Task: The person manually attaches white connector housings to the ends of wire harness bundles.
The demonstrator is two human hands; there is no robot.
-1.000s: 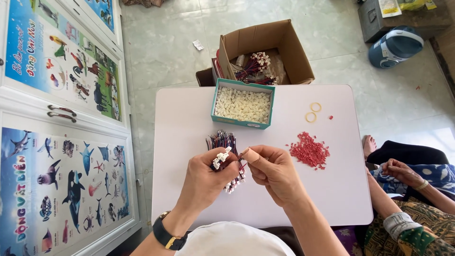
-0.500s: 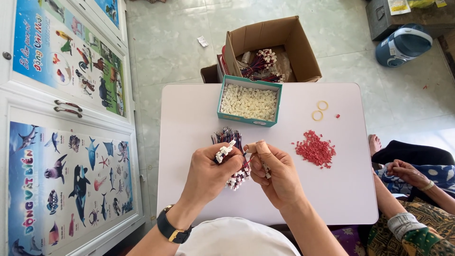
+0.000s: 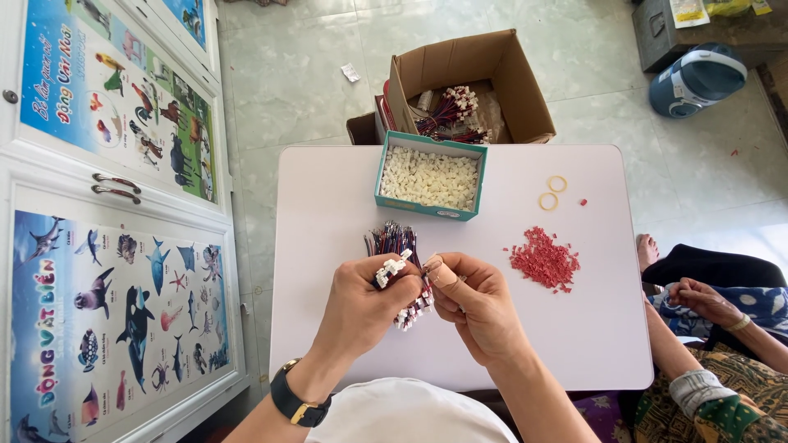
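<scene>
Hands together above white table (image 3: 328,213), left hand (image 3: 361,303) gripping wire bundle (image 3: 398,246), right hand (image 3: 476,299) pinching a connector.

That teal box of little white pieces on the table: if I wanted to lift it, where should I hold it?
Probably by the two short end walls of the teal box, coming straight down from above. It lies flat and open-topped, full of white pieces, so keep it level; its sides stand free on the white table.

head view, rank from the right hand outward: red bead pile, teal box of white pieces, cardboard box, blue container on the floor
From the right hand:
1. red bead pile, just to its right on the table.
2. teal box of white pieces, at the table's far edge.
3. cardboard box, on the floor beyond the table.
4. blue container, far right on the floor.
</scene>
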